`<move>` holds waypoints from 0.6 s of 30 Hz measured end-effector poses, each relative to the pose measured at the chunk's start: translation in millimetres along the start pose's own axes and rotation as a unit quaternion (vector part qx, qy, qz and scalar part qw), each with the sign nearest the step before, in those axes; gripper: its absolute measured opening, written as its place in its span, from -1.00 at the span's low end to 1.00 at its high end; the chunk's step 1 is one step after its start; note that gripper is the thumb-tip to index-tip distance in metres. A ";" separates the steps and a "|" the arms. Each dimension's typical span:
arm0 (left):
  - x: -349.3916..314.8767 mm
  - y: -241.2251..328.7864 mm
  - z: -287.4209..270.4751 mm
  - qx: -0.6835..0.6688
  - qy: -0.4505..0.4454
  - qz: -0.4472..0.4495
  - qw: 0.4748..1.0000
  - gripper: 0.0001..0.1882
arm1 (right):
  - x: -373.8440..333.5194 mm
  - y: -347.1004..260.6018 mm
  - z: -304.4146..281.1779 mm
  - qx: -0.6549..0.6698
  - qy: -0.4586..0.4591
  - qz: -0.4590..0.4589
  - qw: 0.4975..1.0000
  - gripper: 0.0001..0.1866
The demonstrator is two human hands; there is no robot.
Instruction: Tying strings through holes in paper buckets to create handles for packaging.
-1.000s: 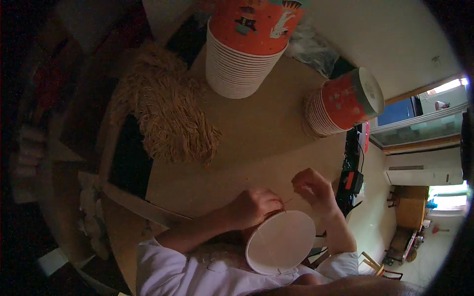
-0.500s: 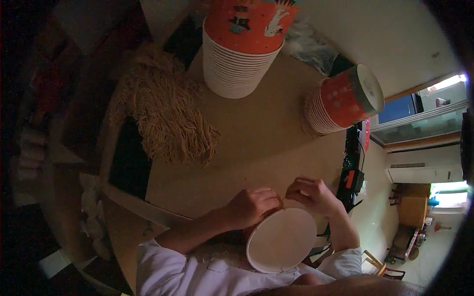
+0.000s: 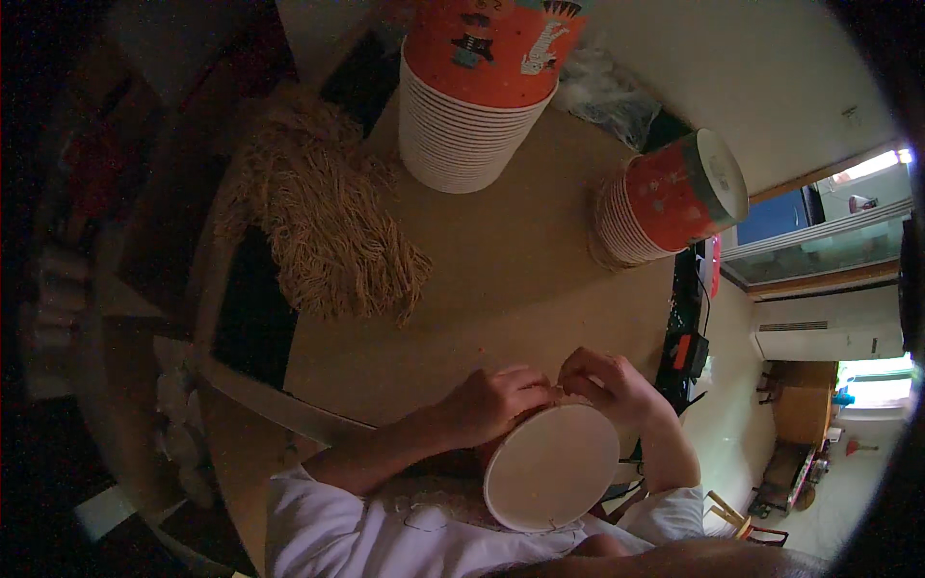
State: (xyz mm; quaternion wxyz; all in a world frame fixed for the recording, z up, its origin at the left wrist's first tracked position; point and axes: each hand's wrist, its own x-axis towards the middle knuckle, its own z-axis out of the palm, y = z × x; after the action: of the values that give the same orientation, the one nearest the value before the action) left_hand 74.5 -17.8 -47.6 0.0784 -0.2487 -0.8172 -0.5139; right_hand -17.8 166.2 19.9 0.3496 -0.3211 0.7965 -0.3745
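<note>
A paper bucket [image 3: 552, 469] sits close against my body, tilted, its pale round face toward me. At its far rim my left hand [image 3: 499, 403] is closed, fingertips pinching a thin brown cord [image 3: 556, 392]. Just to its right my right hand [image 3: 609, 383] is closed too, its thumb and fingers pinched on the cord beside the left fingertips. The cord is small and partly hidden by my fingers. To the left lies a thick bundle of loose brown cords [image 3: 332, 226] on the cardboard-coloured tabletop [image 3: 482, 289].
A tall stack of orange and white paper buckets [image 3: 472, 125] stands at the far middle. At the far right is a shorter, upside-down stack [image 3: 665, 202] with brown cords around its rims. A clear plastic bag [image 3: 607, 96] lies behind. A black device [image 3: 689, 353] sits at the right edge.
My right hand has shifted slightly left, and its fingertips now meet the left hand's at the bucket's rim. The bucket has barely moved.
</note>
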 end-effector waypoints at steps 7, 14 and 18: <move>1.3 5.7 2.1 -0.016 0.028 -0.029 0.999 -0.86 | 1.1 -5.2 12.7 -0.062 0.093 -0.024 0.993 -0.93; 1.9 -1.2 8.4 -0.184 0.027 -0.078 0.980 -0.89 | -5.6 -8.9 19.0 -0.083 0.123 -0.032 0.988 -0.96; 0.6 -6.2 11.3 -0.288 0.025 -0.140 0.947 -0.90 | -6.9 -6.1 19.4 -0.080 0.110 -0.044 0.990 -0.96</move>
State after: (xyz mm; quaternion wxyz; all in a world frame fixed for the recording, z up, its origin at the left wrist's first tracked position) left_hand 72.4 -9.9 -57.6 -0.0486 -0.1305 -0.6585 -0.7396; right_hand 3.0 161.1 17.9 0.2162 -0.3398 0.8426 -0.3575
